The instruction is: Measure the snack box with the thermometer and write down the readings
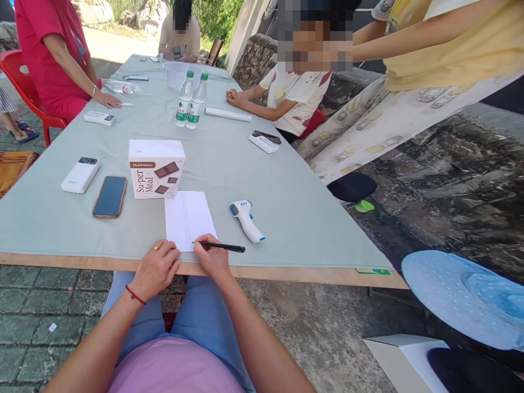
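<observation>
My right hand (212, 257) grips a black pen (224, 247) whose tip rests on the lower edge of a white sheet of paper (187, 216). My left hand (157, 268), wearing a ring and a red wrist string, lies fingers-down at the table's front edge, touching the sheet's lower left corner. A white and blue infrared thermometer (245, 219) lies just right of the paper. Behind the sheet stands a white "Su-per Meal" box (155, 168).
A phone (110, 196) and a white power bank (81, 174) lie to the left on the grey tablecloth (286, 196). Two water bottles (190, 100) stand mid-table. Other people sit or stand along both sides and the far end. A red chair (24, 87) is at left.
</observation>
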A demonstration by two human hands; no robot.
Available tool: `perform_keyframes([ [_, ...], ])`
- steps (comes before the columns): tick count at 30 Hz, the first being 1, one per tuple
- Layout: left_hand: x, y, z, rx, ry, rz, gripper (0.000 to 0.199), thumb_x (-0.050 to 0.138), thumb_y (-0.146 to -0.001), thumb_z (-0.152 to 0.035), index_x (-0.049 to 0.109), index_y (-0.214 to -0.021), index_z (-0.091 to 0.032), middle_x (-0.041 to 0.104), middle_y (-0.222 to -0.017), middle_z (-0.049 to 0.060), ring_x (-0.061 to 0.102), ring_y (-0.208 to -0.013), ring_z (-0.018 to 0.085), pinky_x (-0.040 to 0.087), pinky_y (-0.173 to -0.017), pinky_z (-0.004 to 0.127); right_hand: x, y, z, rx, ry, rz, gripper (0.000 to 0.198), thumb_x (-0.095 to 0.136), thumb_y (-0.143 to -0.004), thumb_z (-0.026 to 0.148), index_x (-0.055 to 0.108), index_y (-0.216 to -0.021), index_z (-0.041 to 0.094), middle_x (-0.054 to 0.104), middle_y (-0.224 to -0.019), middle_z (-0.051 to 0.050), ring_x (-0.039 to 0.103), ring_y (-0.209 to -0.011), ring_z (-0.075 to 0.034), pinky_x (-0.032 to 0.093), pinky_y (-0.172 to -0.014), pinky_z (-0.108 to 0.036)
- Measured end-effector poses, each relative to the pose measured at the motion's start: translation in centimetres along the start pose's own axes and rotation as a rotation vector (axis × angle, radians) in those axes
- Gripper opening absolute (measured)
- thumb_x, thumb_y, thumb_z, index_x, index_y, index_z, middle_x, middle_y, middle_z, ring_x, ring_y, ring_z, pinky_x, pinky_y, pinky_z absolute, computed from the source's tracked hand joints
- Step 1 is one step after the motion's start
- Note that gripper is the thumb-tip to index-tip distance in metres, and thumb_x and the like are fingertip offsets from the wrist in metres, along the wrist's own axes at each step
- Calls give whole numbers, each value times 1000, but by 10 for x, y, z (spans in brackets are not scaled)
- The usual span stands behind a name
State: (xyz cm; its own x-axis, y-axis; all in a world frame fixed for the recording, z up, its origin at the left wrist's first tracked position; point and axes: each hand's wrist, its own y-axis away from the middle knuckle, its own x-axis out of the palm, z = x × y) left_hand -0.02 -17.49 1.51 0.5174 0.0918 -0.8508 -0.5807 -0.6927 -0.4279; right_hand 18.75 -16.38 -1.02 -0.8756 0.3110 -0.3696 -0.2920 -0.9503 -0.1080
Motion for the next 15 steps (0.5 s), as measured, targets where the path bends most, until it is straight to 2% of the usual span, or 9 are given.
perform_keyframes([
  [3, 0, 0, 0, -8, 10, 3, 10, 52, -96, -15, 60, -100, -19, 63, -102, 8, 57, -99, 23, 55, -84, 39, 1, 0, -3, 25, -22, -33, 16, 54, -68, 40, 60, -66, 25, 60, -59, 1, 54, -58, -19, 45, -62, -33],
  [7, 1, 1, -1, -42, 56, 15, 13, 50, -96, -16, 63, -100, -19, 63, -102, 9, 58, -99, 24, 55, -86, 41, -1, -2, -4, 73, -157, -159, 20, 57, -70, 43, 59, -72, 24, 63, -65, 0, 55, -63, -19, 46, -64, -31],
  [10, 1, 3, 0, -98, 176, 0, 16, 51, -95, -17, 65, -103, -21, 64, -105, 10, 60, -102, 25, 55, -88, 43, -9, -6, -1, 75, -196, -143, 29, 54, -76, 51, 58, -74, 23, 65, -71, -1, 57, -67, -19, 46, -65, -31],
  [12, -1, 3, 9, -182, 303, -69, 22, 55, -94, -22, 66, -113, -22, 64, -113, 11, 60, -109, 26, 54, -93, 46, -17, -11, 1, 63, -152, -102, 34, 50, -81, 54, 59, -78, 22, 67, -74, -3, 59, -68, -19, 47, -67, -31],
  [15, -8, -4, 37, -417, 499, -247, 44, 62, -91, -36, 56, -133, -25, 58, -129, 13, 57, -123, 28, 50, -103, 49, -33, -24, 1, 74, 46, -27, 40, 47, -88, 53, 65, -99, 18, 67, -70, -3, 62, -66, -20, 46, -66, -31],
])
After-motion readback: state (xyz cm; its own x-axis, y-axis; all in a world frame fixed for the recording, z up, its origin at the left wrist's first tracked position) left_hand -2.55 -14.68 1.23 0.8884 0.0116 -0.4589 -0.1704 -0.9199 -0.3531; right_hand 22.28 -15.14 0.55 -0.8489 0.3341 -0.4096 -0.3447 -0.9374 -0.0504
